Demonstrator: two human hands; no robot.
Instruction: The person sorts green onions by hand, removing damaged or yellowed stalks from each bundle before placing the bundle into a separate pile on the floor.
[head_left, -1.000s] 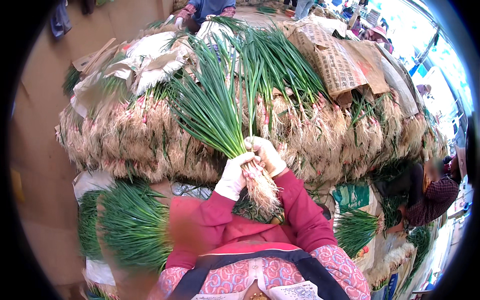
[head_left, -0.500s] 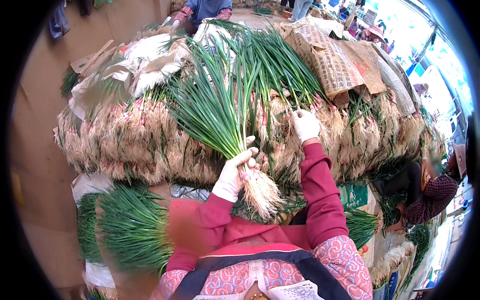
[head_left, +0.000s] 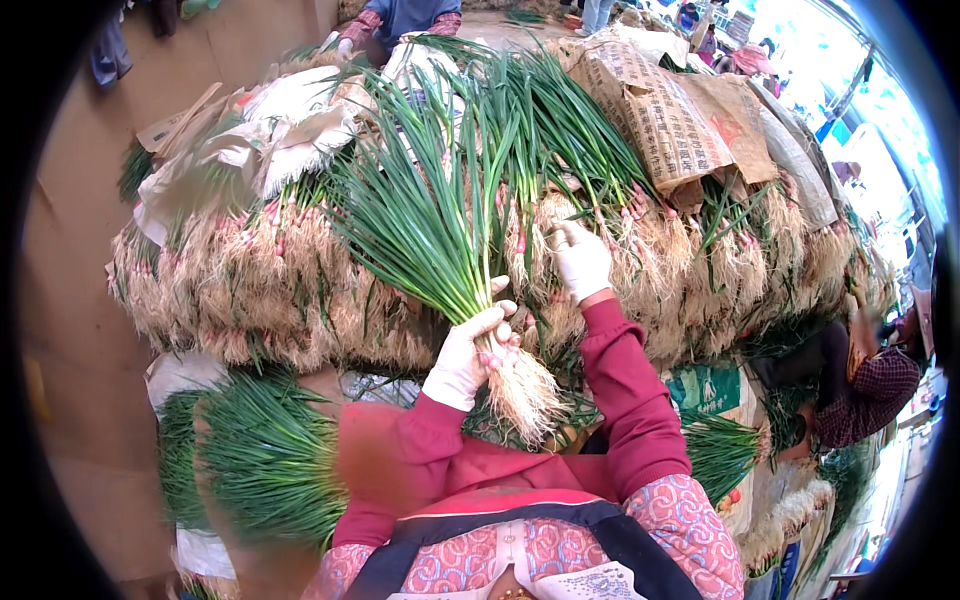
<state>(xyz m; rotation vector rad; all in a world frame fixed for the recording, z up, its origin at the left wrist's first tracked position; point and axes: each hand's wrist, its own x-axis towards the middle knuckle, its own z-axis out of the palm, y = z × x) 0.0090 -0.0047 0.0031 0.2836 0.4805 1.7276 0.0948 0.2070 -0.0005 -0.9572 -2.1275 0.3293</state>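
Observation:
My left hand, in a white glove, is wrapped round a bunch of spring onions just above its pink bulbs. The long green leaves fan up and away from me, and the pale roots hang below the fist. My right hand, gloved as well, is closed in front of the heaped spring onions, to the right of the bunch. Its fingers are bent together against the roots and stems there. Whatever lies between those fingertips is too small to make out.
Brown paper sacking and white sacking cover parts of the heap. More spring onions lie at my left. A crouching person is at the right, and another person stands behind the heap. A tan wall rises at the left.
My right hand has moved left along the heap, closer to the held bunch. My left hand keeps its grip in nearly the same place.

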